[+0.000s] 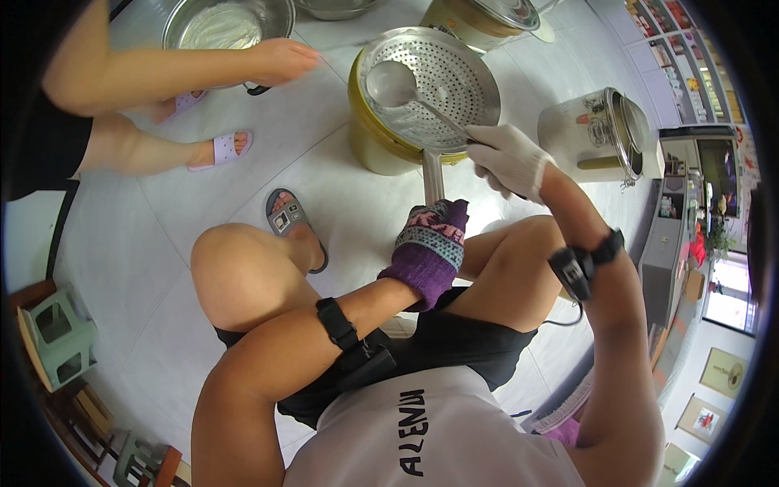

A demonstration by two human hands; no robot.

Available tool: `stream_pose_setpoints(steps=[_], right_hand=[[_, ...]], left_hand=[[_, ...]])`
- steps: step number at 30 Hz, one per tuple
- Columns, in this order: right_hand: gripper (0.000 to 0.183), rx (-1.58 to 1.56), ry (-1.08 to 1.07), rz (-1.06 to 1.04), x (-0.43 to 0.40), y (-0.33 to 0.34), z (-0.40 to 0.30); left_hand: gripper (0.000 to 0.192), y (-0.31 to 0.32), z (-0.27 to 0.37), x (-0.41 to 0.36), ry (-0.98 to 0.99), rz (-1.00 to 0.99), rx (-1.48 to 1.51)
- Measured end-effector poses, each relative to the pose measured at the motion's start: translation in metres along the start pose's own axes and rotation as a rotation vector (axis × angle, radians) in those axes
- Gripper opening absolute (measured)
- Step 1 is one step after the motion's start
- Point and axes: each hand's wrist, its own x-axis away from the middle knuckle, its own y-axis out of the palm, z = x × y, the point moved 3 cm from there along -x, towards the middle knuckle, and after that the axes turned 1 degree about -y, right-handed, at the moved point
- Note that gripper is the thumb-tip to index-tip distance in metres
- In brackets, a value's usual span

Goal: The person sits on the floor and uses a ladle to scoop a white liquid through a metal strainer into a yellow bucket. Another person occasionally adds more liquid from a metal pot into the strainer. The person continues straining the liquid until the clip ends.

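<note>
My left hand [431, 243], in a purple patterned knit glove, is closed around the handle of a large metal strainer [465, 79]. The strainer's perforated bowl rests over the mouth of a yellow bucket [377, 146]. My right hand [508, 155], in a white knit glove, holds the handle of a metal ladle [391, 83]. The ladle's round bowl is over the left part of the strainer. A small pale lump and whitish wet residue lie in the strainer. What is inside the bucket is hidden.
Another person's hand [283, 61] reaches in from the left, near a metal pot [289, 24] holding pale, wet stuff. A lidded container [487, 27] stands behind the bucket, a metal canister [566, 137] to its right. Green stools [61, 335] are at far left.
</note>
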Motion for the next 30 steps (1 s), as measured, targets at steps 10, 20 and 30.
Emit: stream_pose_setpoints(steps=[10,20,30], right_hand=[[0.038,0.09,0.063,0.033,-0.008,-0.013,0.002],[0.03,0.528,-0.068,0.068,-0.035,-0.013,0.043],[0.03,0.338,0.24,-0.102,-0.033,-0.032,0.021]], left_hand=[[0.024,-0.005,0.011,0.001,0.118,0.06,-0.297],[0.032,-0.001,0.01,-0.001,0.147,0.058,-0.284],[0.03,0.0,0.009,0.002,0.163,0.067,-0.305]])
